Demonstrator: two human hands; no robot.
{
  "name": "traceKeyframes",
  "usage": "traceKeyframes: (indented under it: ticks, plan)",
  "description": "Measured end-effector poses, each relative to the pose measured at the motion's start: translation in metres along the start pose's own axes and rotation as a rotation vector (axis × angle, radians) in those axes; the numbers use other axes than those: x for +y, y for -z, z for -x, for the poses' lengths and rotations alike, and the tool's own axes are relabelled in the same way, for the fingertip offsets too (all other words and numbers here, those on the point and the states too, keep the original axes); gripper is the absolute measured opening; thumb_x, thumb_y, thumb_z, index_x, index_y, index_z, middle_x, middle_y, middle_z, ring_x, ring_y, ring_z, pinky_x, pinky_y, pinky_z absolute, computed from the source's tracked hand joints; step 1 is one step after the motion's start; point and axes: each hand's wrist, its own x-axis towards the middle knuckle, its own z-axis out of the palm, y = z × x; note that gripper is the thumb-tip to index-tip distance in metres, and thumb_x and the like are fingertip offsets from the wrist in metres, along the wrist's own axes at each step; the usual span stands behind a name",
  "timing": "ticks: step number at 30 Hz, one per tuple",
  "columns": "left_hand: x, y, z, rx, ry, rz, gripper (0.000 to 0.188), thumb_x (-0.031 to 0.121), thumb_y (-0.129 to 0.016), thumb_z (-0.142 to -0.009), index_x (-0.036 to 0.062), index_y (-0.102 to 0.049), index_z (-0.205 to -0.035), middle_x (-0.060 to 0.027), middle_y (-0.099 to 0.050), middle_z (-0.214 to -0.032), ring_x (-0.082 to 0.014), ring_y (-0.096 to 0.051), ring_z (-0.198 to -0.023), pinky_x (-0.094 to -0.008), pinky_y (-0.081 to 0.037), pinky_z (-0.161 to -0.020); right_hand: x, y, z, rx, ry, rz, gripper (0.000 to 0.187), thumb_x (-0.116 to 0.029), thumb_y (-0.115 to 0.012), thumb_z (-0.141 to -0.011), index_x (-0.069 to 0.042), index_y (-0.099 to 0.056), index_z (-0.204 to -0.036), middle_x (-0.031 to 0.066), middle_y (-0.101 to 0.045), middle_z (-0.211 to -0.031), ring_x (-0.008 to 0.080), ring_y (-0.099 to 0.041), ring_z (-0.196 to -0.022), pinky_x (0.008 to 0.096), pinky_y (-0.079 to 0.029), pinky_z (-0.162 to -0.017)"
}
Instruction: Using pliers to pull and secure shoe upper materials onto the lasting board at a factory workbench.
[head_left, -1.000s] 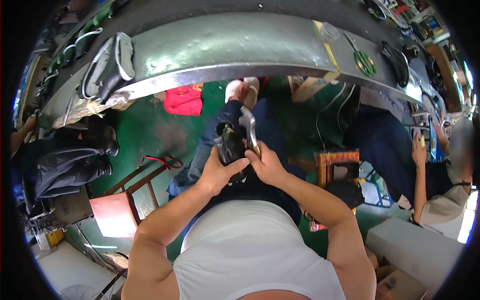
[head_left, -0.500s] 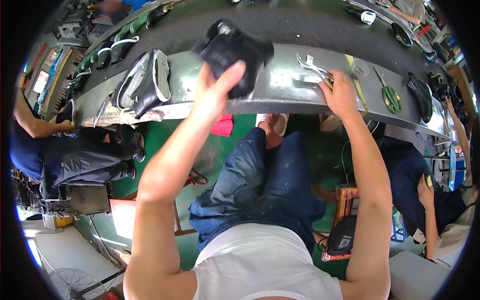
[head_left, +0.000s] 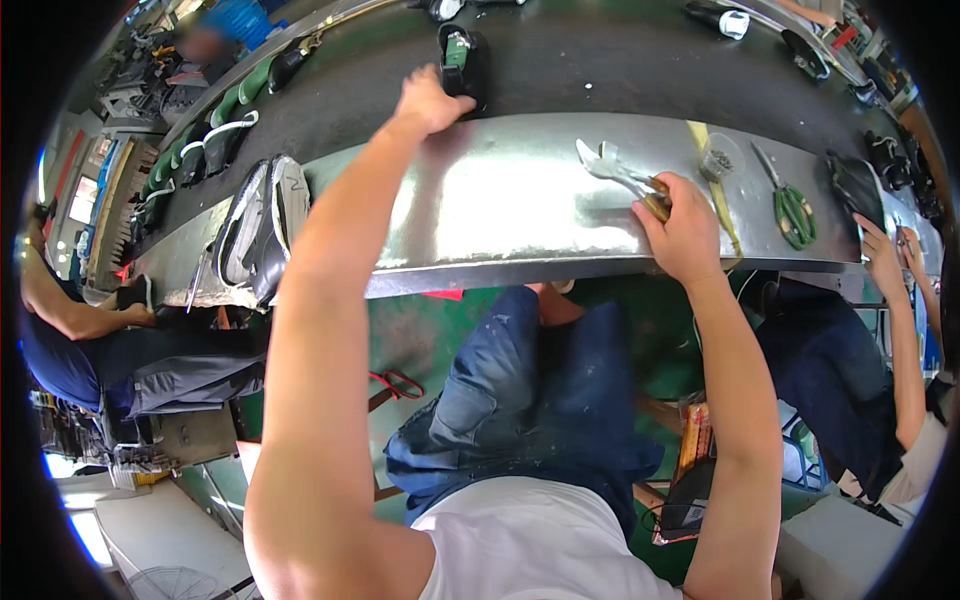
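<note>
My left hand (head_left: 428, 100) reaches far forward across the shiny metal bench (head_left: 500, 215), its fingers loose and just behind a black shoe (head_left: 463, 62) that stands on the dark belt (head_left: 600, 60). Hand and shoe look barely apart. My right hand (head_left: 680, 225) rests on the bench at the right, closed on the wooden handle of a metal pincer tool (head_left: 615, 170), whose jaws point left.
A black and white shoe (head_left: 262, 225) lies on the bench at the left, with more shoes behind it. Green-handled scissors (head_left: 792, 210) and a small cup (head_left: 720, 155) lie to the right. People sit on both sides; a neighbour's hand (head_left: 880, 255) touches the bench.
The black shoe was in both my hands over my lap, then lifted to the bench edge; now it stands on the belt and my left hand has let go. My right hand brought the pincer tool to the bench.
</note>
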Motion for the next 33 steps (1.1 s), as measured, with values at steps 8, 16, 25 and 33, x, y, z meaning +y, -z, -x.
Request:
traceKeyframes:
  ticks: [8, 16, 25, 33]
  plan:
    - [-0.161, 0.133, 0.019, -0.329, 0.465, -0.346, 0.06, 0.051, -0.055, -0.092, -0.0019, -0.066, -0.117, -0.0217, -0.066, -0.118, -0.0312, -0.065, -0.105, -0.0448, -0.051, -0.09, 0.009, -0.001, -0.003, 0.013, -0.014, -0.006, 0.042, -0.026, -0.074, -0.083, -0.004, -0.056, -0.115, 0.016, -0.065, -0.106, 0.0366, -0.062, -0.099, 0.0444, -0.049, -0.086]
    - [-0.19, 0.134, 0.089, -0.395, 0.534, 0.43, 0.051, 0.037, -0.063, -0.094, -0.0056, -0.061, -0.121, -0.0135, -0.067, -0.113, -0.0233, -0.065, -0.097, -0.0381, -0.051, -0.085, 0.007, -0.002, 0.001, 0.003, -0.04, -0.005, 0.041, -0.028, -0.072, -0.084, -0.003, -0.058, -0.114, 0.0176, -0.066, -0.106, 0.0376, -0.062, -0.098, 0.0453, -0.048, -0.086]
    - [-0.074, 0.184, 0.248, -0.208, 0.007, 1.417, 0.048, 0.021, -0.065, -0.096, -0.0016, -0.05, -0.134, -0.0099, -0.066, -0.116, -0.0175, -0.064, -0.103, -0.0312, -0.052, -0.091, 0.001, 0.003, 0.008, 0.025, 0.006, 0.028, 0.043, -0.027, -0.073, -0.085, -0.001, -0.057, -0.115, 0.0211, -0.065, -0.105, 0.0395, -0.061, -0.1, 0.0461, -0.049, -0.087]
    - [0.032, 0.058, 0.373, -0.227, 0.153, 1.872, 0.041, 0.017, -0.064, -0.096, 0.0006, -0.052, -0.133, -0.0099, -0.066, -0.116, -0.0182, -0.064, -0.104, -0.0332, -0.051, -0.093, -0.081, 0.037, 0.161, -0.408, -0.461, -0.777, 0.035, -0.035, -0.062, -0.096, -0.002, -0.06, -0.107, 0.008, -0.066, -0.086, 0.018, -0.063, -0.076, 0.0333, -0.051, -0.066]
